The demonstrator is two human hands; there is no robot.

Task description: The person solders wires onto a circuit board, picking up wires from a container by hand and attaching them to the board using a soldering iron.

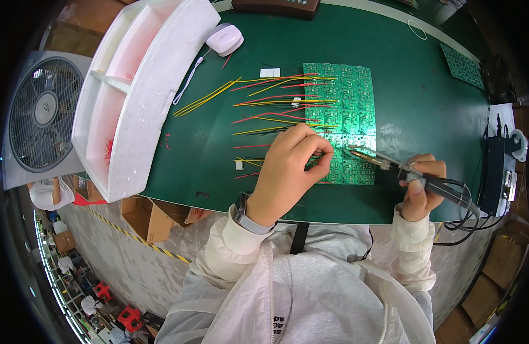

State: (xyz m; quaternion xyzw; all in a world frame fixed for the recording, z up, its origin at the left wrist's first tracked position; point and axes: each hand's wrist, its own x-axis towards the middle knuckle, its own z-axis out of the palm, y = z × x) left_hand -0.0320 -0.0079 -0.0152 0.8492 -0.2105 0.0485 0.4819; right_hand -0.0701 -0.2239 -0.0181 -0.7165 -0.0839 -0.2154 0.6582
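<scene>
A green panel of circuit boards (362,109) lies on the green table. Red, yellow and black wires (264,132) stretch from its left part out to the left. Over the panel's lower left, my left hand (290,169) is closed, thumb and forefinger pinched together. What sits between those fingertips is too small to make out. My right hand (419,198), at the panel's lower right, grips a soldering iron (385,163) with a thin metal feed tube alongside. The iron's tip points left, over the panel, near my left fingertips.
A white foam tray (155,97) with compartments holds red wires at the left, a fan (45,103) beyond it. A pale lilac case (225,39) stands beside the tray. Another circuit panel (462,66) lies far right. A black soldering station (496,172) with cables stands at the right edge.
</scene>
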